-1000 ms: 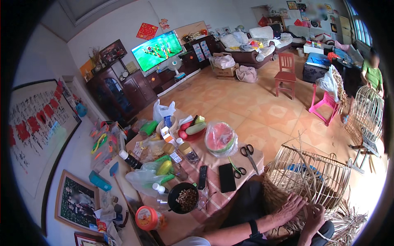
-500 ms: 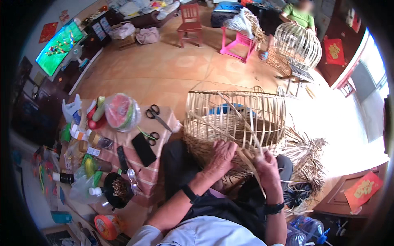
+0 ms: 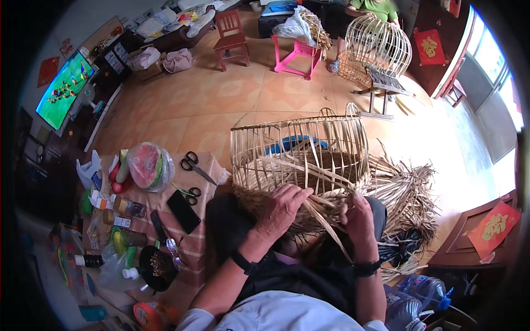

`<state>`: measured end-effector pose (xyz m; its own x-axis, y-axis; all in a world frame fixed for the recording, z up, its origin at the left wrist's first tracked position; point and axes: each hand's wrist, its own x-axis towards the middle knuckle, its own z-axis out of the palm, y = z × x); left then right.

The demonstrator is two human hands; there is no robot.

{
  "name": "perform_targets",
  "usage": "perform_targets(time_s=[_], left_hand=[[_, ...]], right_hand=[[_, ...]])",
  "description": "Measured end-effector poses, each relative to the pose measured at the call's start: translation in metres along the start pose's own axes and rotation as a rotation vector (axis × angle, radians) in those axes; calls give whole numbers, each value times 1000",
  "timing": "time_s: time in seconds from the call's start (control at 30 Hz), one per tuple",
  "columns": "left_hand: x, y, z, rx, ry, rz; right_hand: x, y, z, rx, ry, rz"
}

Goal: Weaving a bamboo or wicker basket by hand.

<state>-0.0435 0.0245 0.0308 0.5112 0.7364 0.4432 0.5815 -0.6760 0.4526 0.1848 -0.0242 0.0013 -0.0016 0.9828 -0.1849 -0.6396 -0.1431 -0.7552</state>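
- your left hand (image 3: 282,205) lies on the near side of the woven basket (image 3: 255,188), its fingers bent over the weave; whether they close on a strip cannot be told.
- your right hand (image 3: 360,218) is narrowed, fingertips pinching a pale strip (image 3: 326,179) at the basket's near right edge.
- the basket is directly ahead of both your hands, above your lap, its open ribs on the far side.
- loose strips (image 3: 326,216) hang between your two hands.
- a bundle of dry strips (image 3: 406,193) is just right of the basket, near your right hand.
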Motion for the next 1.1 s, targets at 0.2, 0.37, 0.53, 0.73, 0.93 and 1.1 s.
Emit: perform_targets(time_s=[0.2,0.37,0.53,0.73,0.93,1.1], left_hand=[[0,-12,2,-149,-4,-11],[5,-14,5,-180,13,-29],[2,-16,6,-152,20,-34],[6,-15,5,-188,4,-141],[8,-12,2,-178,2,-179],[10,-10,1,-171,-18,-147]], right_hand=[[-16,-17,23,-569,-238,400],[-18,-26,-39,95,-204,-94],[-32,-25,-65,582,166,-313],[-44,-7,-26,-718,109,-158],[-25,13,47,-1671,-38,-550],[-46,31,45,-1460,-87,-383]])
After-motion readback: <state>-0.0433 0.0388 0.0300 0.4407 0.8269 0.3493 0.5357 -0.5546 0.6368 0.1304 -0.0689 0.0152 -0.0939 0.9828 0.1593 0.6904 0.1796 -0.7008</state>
